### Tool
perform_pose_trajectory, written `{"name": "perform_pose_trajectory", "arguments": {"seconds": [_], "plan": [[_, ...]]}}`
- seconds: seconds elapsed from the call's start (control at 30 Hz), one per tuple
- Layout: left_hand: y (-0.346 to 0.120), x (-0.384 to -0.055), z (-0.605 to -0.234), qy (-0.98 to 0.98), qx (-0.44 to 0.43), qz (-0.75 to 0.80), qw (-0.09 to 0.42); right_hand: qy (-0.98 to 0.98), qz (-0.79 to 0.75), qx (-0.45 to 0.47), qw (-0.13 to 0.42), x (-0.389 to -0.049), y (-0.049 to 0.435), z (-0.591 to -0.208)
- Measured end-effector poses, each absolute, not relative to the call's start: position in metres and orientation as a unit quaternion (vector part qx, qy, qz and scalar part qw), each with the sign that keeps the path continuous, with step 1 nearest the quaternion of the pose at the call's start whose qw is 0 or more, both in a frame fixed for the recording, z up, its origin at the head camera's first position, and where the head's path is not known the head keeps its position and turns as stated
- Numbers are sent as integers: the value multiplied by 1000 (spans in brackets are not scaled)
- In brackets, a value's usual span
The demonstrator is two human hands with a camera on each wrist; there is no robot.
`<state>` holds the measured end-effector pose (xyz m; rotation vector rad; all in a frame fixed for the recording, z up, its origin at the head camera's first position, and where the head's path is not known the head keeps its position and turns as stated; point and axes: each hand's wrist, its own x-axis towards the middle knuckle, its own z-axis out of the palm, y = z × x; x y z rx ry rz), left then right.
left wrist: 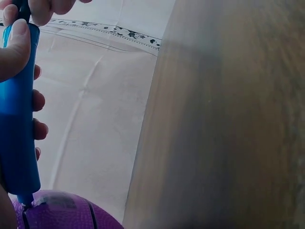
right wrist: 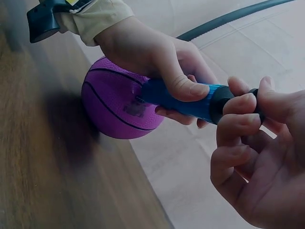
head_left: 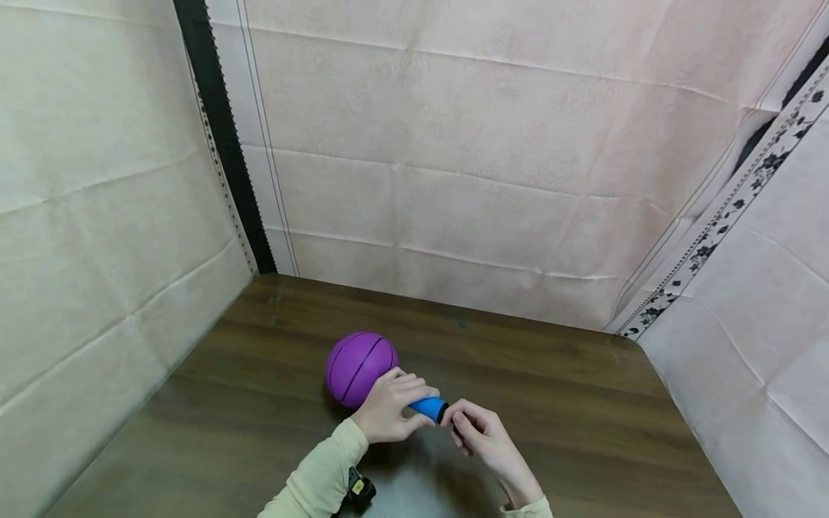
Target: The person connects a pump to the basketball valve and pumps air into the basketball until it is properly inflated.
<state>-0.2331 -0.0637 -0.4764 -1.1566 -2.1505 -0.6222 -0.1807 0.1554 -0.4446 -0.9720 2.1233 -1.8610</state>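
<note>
A purple ball (head_left: 360, 368) with black seam lines rests on the wooden table. My left hand (head_left: 392, 409) grips the blue barrel of a small hand pump (head_left: 427, 409), fingers on one side and thumb on the other. In the left wrist view the pump's narrow tip (left wrist: 25, 198) meets the purple ball (left wrist: 71, 212). My right hand (head_left: 481, 433) pinches the black handle at the pump's other end between thumb and fingers, as the right wrist view shows; the handle (right wrist: 257, 98) sits close to the black collar (right wrist: 220, 102). The pump leans sideways rather than upright.
The brown wooden table (head_left: 583, 403) spreads around the hands. Pale creased cloth walls (head_left: 453, 158) rise at the back and both sides, with a black strip (head_left: 227, 137) at the back left corner. A black wrist camera (head_left: 361, 491) sits by the left sleeve.
</note>
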Motion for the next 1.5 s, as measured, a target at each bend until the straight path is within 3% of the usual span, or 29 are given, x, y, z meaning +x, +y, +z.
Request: {"name": "perform_pose_trajectory", "arguments": {"seconds": [0.23,0.53,0.8,1.23,1.5], "plan": [[-72,-238,-474,-810,-449,-230,298,738,-598,-287,124,-175,165,-441],[-90,-247,-468,-819,-410,-230,328,726,-621,-282,94,-166,196,-429],[-86,-242,-468,-832,-406,-225,305,686,-629,-361,67,-172,187,-435],[-62,-239,-479,-797,-456,-224,327,734,-599,-310,82,-181,161,-448],[-78,-245,-471,-815,-448,-223,292,746,-582,-301,121,-175,180,-437]]}}
